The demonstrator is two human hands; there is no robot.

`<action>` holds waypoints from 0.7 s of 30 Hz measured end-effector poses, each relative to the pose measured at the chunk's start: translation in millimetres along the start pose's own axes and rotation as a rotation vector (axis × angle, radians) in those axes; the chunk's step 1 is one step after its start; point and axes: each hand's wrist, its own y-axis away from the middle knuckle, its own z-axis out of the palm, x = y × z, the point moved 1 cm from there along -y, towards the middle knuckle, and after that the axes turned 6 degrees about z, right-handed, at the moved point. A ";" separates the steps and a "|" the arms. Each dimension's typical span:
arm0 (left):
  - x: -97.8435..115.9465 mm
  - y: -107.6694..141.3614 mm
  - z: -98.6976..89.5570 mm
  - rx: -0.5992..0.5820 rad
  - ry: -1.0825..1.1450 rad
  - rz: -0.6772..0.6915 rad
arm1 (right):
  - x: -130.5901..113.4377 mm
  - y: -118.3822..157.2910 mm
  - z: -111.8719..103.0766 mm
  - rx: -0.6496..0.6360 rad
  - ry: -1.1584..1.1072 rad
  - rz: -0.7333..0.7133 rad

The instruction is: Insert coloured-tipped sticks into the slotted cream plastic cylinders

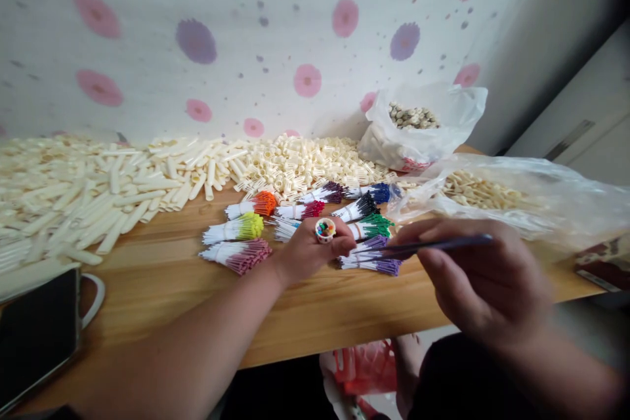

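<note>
My left hand (315, 249) is closed around a cream pen barrel (325, 230), whose round open end faces up and shows several coloured tips inside. In my right hand (472, 269), thumb and fingers pinch a slim dark pair of tweezers (423, 247). Its thin points reach left, over the bundle of purple pen refills (378, 262) and close to my left hand. Around the left hand lie more banded refill bundles: pink (241, 254), yellow (241, 228), orange (256, 203), red (302, 210), black (358, 206), green (371, 226) and dark blue (374, 192).
Cream pen tubes (147, 177) heap along the back left, beside a pile of small cream parts (305, 161). A white bag of small parts (413, 125) stands at the back right, with a clear plastic bag (541, 193) before it. A dark-screened device (39, 335) lies at the left.
</note>
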 end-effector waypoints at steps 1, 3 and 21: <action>2.0 0.3 1.9 -0.037 0.042 -0.013 | 4.0 1.5 -1.3 0.030 0.027 0.014; 4.9 1.0 5.0 -0.088 0.107 -0.044 | 10.2 3.6 0.4 0.047 0.072 0.031; 2.7 0.2 10.2 -0.190 -0.008 -0.106 | -26.7 -16.4 -14.0 -0.088 0.200 -0.106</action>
